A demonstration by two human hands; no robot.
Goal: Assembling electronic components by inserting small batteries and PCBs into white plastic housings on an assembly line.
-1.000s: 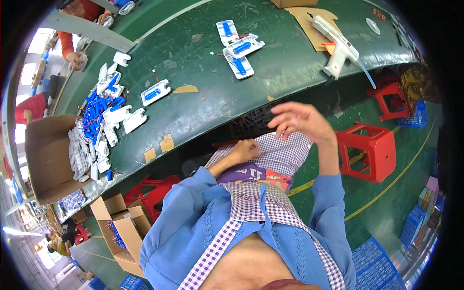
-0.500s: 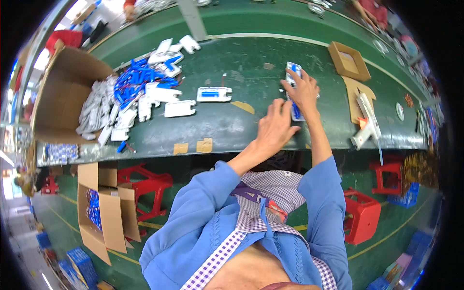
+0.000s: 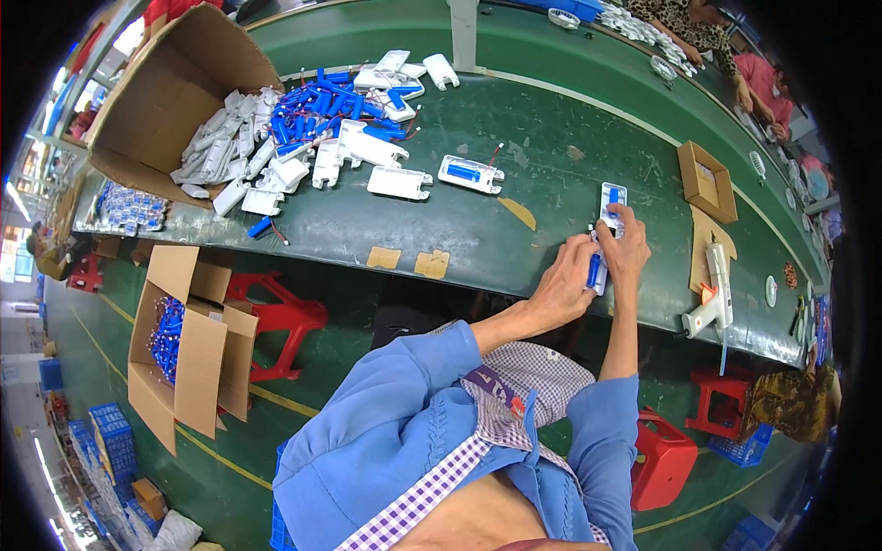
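Two white plastic casings with blue cylindrical battery cells in them lie in a line at the right of the bench: a far casing and a near casing. My left hand has its fingers closed at the left side of the near one, by its blue cell. From the right, my right hand reaches over the gap between the casings, its thumb and fingers bent together in a pinch. Whatever is between those fingertips is too small and covered to name. Another casing with a cell lies farther left.
A white glue gun rests at the right beside a small cardboard tray. On the left are piled white casings, blue cells and a big carton. An open carton and red stools stand below.
The view has shifted, so the bench sits differently in the picture. My hands have drawn closer together; the right fingers, spread over the casing before, are now bent into a pinch.
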